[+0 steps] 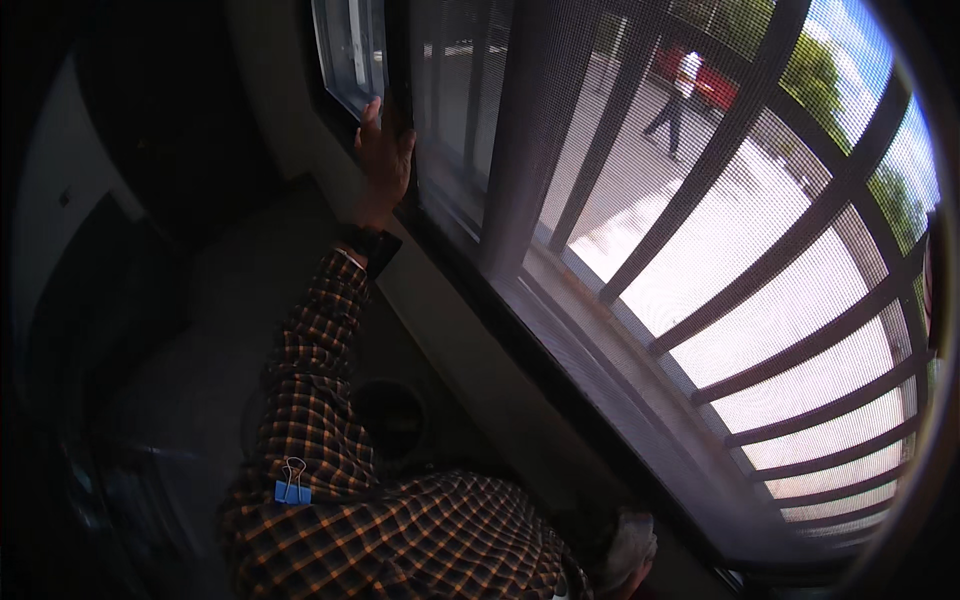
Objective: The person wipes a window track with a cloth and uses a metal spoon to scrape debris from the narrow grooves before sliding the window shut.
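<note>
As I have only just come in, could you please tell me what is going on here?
Someone in a checked shirt is at a barred, mesh-screened window. Their left hand is raised to the dark window frame. Their right hand is low, near the frame's lower edge, with a pale, crumpled-looking thing at it, too dim to identify. Through the screen, another person is visible outdoors.
</note>
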`<state>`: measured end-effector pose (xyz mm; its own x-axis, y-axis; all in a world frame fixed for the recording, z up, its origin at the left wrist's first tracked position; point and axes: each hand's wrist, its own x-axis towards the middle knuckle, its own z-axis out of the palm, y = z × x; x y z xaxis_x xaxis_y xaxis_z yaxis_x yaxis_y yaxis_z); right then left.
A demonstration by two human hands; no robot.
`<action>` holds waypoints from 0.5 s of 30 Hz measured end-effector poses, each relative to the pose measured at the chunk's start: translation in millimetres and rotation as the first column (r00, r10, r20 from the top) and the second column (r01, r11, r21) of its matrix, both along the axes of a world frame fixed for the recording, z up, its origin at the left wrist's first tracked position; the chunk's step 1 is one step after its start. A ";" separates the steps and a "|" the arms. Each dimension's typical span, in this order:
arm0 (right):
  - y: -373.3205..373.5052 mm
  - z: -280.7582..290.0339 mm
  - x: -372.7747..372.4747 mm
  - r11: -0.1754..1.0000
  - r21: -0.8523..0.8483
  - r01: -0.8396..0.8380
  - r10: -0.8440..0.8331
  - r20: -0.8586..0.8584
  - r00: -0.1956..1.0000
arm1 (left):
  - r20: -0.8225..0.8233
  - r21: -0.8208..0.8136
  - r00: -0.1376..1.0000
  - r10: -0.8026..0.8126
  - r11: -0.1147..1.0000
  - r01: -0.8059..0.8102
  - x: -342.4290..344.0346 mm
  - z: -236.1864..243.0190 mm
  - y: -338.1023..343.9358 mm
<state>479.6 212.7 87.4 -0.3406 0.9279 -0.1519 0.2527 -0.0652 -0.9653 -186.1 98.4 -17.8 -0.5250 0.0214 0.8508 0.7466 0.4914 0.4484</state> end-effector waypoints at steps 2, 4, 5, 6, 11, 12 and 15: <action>-2.7 -12.7 2.1 1.000 0.008 -0.023 0.024 -0.010 1.000 | -0.052 -0.075 0.983 0.178 0.980 -0.182 -45.1 -0.2 -20.0; -0.1 -22.6 2.3 0.999 0.013 -0.052 0.052 -0.020 0.998 | -0.011 -0.114 0.957 0.290 0.950 -0.289 -74.2 19.7 -46.8; -4.7 -27.3 3.4 0.999 0.006 -0.032 0.032 -0.003 0.999 | 0.019 -0.100 0.981 0.194 0.976 -0.191 -63.4 29.8 -45.5; -10.1 -26.2 3.8 1.000 -0.003 -0.002 0.002 0.004 1.000 | 0.049 -0.081 0.995 0.083 0.994 -0.078 -43.0 53.9 -42.4; -11.3 -16.0 -9.8 0.985 0.112 -0.135 0.108 0.223 0.969 | 0.092 0.010 0.977 -0.195 0.981 0.195 58.7 121.6 -37.2; -9.6 -12.2 -16.9 0.956 0.177 -0.234 0.165 0.339 0.926 | 0.159 0.001 0.965 -0.208 0.978 0.211 78.6 139.8 -34.1; -14.3 5.4 -50.1 0.954 -0.286 -0.091 0.010 -0.273 0.962 | -0.005 -0.094 0.950 -0.311 0.946 0.309 114.3 172.9 -28.6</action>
<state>429.5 198.4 92.8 -0.4516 0.8358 -0.3123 0.0009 -0.3496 -0.9369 -71.7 69.8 155.0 -0.4633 0.2579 0.8478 0.8768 0.2721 0.3964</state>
